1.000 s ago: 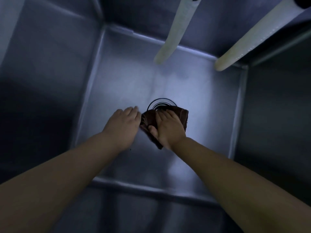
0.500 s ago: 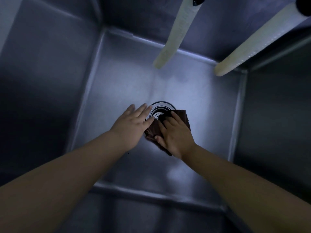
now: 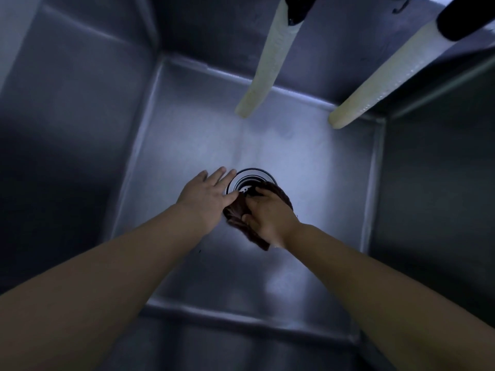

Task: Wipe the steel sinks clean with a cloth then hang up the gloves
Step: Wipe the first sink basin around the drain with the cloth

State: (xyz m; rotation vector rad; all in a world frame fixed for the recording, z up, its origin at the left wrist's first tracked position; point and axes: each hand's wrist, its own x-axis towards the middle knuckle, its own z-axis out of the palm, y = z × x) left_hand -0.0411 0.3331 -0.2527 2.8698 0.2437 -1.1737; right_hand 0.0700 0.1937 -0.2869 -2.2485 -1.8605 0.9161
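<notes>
I look down into a deep steel sink (image 3: 187,145) with a round drain (image 3: 247,180) in the middle of its floor. A dark brown cloth (image 3: 237,210) lies bunched on the floor at the drain's near right edge. My right hand (image 3: 267,214) presses on the cloth, fingers curled over it toward the drain. Fingers straight, my left hand (image 3: 207,196) lies flat on the sink floor just left of the drain, its thumb touching the cloth's edge. No gloves are in view.
Two pale hoses hang from black spouts into the sink from the top, the left hose (image 3: 265,62) and the right hose (image 3: 380,79), ending above the far part of the floor. Steep steel walls close in on all sides.
Both hands have slid toward the drain. The right hand pushed the cloth up onto the drain's edge; the left hand's fingers spread and reached the drain's left rim.
</notes>
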